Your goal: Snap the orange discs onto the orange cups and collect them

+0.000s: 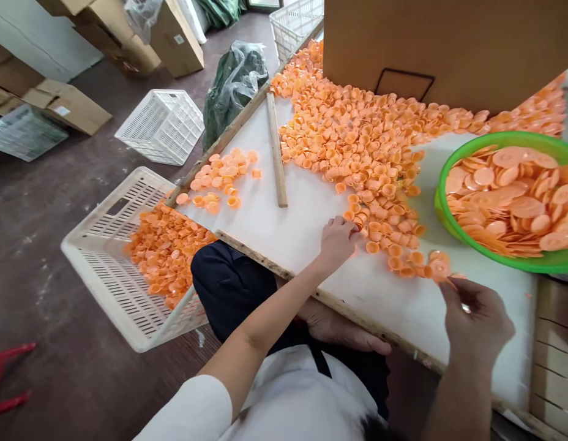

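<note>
In the head view, the left hand [339,244] is at the near edge of a spread of orange cups [357,141] on the white table [306,211]. Its fingertips are bunched together against the outermost cups; whether they grip one I cannot tell. The right hand [479,315] has thumb and finger clamped on the rim of an orange disc [440,264], just beside the last cups of the spread. To its far right stands a green bowl [442,211] heaped with flat discs [513,184]. A carton [440,49] stands at the back, cups along its foot. A wooden stick [276,153] lies between the spread and a small cluster [224,177] by the table's left edge. Below that edge, a white crate [89,254] holds more orange pieces [169,257].
</note>
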Demonstrator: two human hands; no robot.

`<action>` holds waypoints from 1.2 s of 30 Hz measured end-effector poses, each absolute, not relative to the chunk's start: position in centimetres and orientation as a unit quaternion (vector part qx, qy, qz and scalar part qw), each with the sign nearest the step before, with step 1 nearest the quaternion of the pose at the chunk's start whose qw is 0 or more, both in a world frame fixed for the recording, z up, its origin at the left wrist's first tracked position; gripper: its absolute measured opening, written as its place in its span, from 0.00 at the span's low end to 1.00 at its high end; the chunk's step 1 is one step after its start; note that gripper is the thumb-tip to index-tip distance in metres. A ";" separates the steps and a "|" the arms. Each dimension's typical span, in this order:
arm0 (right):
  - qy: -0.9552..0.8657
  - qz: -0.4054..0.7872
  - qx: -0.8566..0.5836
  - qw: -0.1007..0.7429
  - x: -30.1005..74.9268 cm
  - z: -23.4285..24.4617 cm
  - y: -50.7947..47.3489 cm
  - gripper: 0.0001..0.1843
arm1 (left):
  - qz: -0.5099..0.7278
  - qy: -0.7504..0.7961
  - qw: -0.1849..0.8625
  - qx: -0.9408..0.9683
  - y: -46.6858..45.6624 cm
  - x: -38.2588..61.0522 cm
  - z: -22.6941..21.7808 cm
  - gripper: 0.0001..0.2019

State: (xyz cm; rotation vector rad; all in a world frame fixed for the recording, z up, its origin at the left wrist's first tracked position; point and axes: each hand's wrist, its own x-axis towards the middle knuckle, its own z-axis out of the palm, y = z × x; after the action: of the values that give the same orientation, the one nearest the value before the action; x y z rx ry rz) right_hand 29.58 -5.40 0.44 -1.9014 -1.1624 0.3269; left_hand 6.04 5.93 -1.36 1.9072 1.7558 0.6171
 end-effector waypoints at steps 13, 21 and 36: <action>-0.427 0.267 -0.719 0.479 25.4 1.6 -5.0 0.19 | 0.246 0.622 0.236 0.705 5.7 4.8 -1.3 0.05; -0.429 0.298 -0.711 0.471 24.5 1.7 -4.8 0.16 | 0.267 0.650 0.246 0.668 6.3 4.4 -1.1 0.03; -0.354 0.571 -0.508 0.539 19.3 2.3 -3.6 0.10 | 0.415 0.463 0.589 0.516 -0.7 4.4 4.6 0.10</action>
State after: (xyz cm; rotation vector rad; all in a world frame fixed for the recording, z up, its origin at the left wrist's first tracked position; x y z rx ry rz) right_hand 19.26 -3.61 2.26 -1.2092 -0.8407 1.3580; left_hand 4.44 -0.67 4.59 1.2021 1.0773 0.9659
